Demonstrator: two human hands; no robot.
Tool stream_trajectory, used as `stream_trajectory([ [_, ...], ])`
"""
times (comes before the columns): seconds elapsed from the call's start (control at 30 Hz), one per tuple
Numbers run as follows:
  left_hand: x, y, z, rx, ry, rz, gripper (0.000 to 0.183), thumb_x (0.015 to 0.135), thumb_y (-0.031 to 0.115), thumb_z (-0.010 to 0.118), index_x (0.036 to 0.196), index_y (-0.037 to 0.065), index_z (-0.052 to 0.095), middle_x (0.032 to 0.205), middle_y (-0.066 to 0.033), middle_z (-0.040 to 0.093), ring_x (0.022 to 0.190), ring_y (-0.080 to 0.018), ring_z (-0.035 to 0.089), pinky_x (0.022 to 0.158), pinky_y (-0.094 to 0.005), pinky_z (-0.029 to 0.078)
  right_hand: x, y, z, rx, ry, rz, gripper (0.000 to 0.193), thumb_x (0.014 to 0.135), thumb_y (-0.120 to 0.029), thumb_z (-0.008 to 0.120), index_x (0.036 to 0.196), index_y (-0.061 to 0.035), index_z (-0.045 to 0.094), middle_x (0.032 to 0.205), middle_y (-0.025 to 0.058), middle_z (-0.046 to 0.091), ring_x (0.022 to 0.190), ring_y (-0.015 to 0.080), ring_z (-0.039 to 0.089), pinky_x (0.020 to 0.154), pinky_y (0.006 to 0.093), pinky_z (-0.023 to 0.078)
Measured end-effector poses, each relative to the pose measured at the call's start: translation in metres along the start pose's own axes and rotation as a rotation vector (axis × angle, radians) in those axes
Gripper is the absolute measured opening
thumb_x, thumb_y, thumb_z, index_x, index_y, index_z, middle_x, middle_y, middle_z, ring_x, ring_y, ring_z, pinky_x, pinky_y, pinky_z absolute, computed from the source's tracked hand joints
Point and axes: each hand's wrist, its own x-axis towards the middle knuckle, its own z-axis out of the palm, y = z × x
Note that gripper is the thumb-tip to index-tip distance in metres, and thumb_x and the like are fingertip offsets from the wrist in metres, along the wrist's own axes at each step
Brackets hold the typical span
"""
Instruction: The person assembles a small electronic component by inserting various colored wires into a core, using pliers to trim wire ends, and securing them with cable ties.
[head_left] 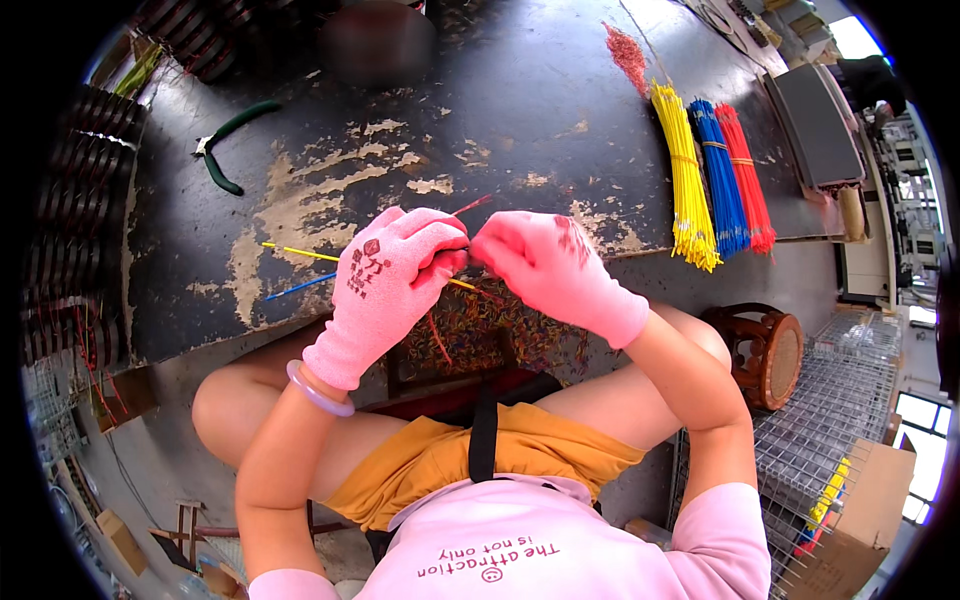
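My left hand [395, 270], in a pink glove, is closed on a few thin wires over the table's near edge. A yellow wire [290, 248] and a blue wire [303, 287] stick out to its left. One red wire [472, 206] shows beyond the fingertips, and another red wire [438, 338] hangs below. Close beside it, my right hand [552, 262], also gloved in pink, has its fingers pinched together at the wires' other side. Its fingertips almost meet the left ones, and what lies between them is hidden.
Green-handled pliers [212, 150] lie on the worn black table [500, 120]. Yellow [686, 170], blue [718, 175] and red wire bundles [746, 175] lie at right, near small red pieces [626, 58]. Coloured wire scraps [535, 335] fill the space below. A wooden stool [782, 360] stands at right.
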Motion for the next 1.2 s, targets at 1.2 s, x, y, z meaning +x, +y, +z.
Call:
stream_trajectory([
  [1.2, -0.001, -0.001, -0.001, -0.006, -0.013, 0.006, 0.012, 0.083, 0.011, 0.074, 0.095, 0.011, 0.07, 0.1, -0.0026, 0.07, 0.089, -0.0284, 0.064, 0.077, -0.0382, 0.054, -0.01, -0.015, -0.008, 0.425, 0.021, 0.43, 0.025, 0.097, -0.03, 0.068, 0.1, -0.0055, 0.07, 0.091, 0.0013, 0.07, 0.075, 0.0159, 0.065, 0.065, 0.0292, 0.051],
])
